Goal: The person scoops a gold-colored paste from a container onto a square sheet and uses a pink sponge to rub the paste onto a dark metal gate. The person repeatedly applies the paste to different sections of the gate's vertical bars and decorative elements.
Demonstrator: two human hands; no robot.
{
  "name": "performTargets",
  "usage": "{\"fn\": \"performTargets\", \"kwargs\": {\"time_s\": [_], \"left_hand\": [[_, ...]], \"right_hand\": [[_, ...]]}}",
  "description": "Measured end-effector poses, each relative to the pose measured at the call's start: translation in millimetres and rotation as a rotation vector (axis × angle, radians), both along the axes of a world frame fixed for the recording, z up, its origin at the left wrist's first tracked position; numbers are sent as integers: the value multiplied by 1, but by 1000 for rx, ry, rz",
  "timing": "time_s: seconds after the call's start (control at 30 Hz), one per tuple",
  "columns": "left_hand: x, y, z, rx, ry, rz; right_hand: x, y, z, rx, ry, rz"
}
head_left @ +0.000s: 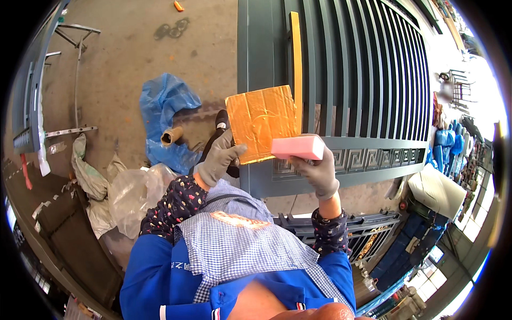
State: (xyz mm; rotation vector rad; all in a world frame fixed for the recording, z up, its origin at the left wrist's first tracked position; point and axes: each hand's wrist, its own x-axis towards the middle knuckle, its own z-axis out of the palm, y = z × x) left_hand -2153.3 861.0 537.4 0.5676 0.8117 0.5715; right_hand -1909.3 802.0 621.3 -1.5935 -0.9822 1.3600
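Note:
My left hand [217, 162], in a grey glove, grips the lower left edge of a square piece of cardboard [262, 120] coated in shiny gold-orange paint. A pink sponge block [297, 147] is held in my gloved right hand [320, 173], its left end at the cardboard's lower right corner. Whether the two touch, I cannot tell. Beyond both hands lies a large dark grey metal gate [260, 58] with long parallel bars and a band of square key-pattern panels. One of its strips [296, 53] is gold-yellow.
Blue plastic sheeting [165, 98] lies on the floor to the left, with a cardboard tube [171, 136] on it. Clear plastic bags [130, 197] sit nearer me. A metal stand [80, 45] is at far left. Another barred metal piece [368, 226] lies at my right.

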Motion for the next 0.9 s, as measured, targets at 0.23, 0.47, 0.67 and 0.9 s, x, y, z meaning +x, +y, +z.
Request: {"fn": "performTargets", "kwargs": {"time_s": [0.23,0.47,0.67,0.9], "left_hand": [[3,8,12,81,60,-68],[1,11,8,59,106,10],[3,15,12,62,168,59],[2,14,11,56,209,64]], "right_hand": [[23,-1,8,21,6,-91],[96,24,17,174,-353,-112],[138,45,-13,146,-581,93],[149,68,-21,172,-600,206]]}}
